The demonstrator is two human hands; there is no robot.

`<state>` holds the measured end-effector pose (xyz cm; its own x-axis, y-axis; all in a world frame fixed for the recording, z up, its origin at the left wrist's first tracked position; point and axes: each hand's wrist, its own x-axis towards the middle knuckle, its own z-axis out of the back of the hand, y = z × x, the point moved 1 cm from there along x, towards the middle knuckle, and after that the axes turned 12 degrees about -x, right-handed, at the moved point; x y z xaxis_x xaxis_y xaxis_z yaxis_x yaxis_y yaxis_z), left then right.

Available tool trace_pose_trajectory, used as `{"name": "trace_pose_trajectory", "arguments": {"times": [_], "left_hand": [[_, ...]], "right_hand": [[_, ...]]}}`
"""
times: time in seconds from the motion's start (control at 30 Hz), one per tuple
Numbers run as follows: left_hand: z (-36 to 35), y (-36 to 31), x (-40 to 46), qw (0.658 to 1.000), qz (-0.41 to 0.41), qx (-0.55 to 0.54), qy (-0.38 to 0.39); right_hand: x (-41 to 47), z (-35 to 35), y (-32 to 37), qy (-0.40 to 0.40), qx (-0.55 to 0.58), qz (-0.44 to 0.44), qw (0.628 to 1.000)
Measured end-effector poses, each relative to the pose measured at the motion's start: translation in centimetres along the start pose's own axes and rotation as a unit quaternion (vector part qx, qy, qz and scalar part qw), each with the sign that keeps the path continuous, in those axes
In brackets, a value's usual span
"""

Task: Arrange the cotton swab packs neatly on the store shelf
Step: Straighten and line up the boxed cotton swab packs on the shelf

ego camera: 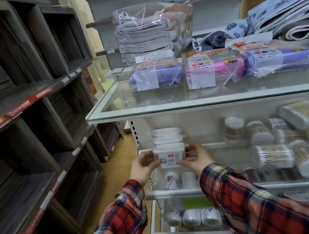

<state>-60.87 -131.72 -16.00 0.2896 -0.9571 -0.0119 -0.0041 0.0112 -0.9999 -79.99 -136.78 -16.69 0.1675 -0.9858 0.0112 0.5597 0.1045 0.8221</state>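
A shop aisle, white shelf (225, 142) ahead. At its left front edge, our left hand (143, 165) and right hand (196, 156) pinch one pack (169, 158) by its ends; we judge it light, stiff, slippery-wrapped.

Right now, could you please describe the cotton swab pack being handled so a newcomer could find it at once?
Look under the glass shelf to the white shelf's left end. There the left hand and right hand hold the cotton swab pack by its ends. Unlike the jumbled packs to the right, it shows a white front label with a red mark.
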Motion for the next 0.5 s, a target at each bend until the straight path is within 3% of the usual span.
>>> {"name": "trace_pose_trajectory", "arguments": {"times": [0.5], "left_hand": [[-0.06,0.34,-0.12,1.0,0.018,0.004,0.0]], "right_hand": [[-0.13,-0.08,-0.08,-0.002,0.013,-0.005,1.0]]}}
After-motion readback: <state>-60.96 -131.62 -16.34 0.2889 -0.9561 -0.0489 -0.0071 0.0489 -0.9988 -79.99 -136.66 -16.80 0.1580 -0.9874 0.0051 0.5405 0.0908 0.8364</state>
